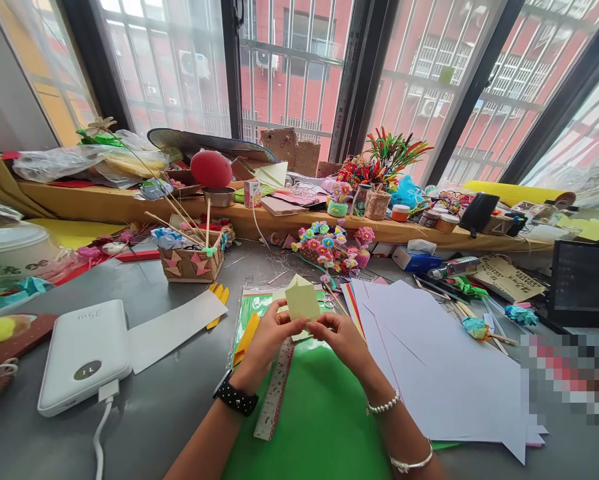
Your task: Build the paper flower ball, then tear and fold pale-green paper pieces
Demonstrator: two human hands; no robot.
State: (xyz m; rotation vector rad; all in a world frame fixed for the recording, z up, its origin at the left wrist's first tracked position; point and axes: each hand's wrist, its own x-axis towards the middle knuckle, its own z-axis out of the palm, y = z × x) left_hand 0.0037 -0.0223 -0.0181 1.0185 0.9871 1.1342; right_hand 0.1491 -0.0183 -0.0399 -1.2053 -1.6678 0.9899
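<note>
Both my hands meet over the table's middle, pinching a small pale yellow folded paper [302, 301] that stands up between the fingers. My left hand [269, 339], with a black watch at the wrist, grips the paper's lower left edge. My right hand [343, 339], with bead bracelets on the wrist, pinches the lower right edge. Below the hands lies a green sheet [319, 413], and a ruler [275, 393] rests along its left side.
A stack of white sheets [444, 373] lies to the right. On the left are a white power bank [83, 353] with its cable and a white paper strip [174, 328]. A cardboard basket of sticks [192, 261], paper flowers [329, 245] and craft clutter fill the back ledge.
</note>
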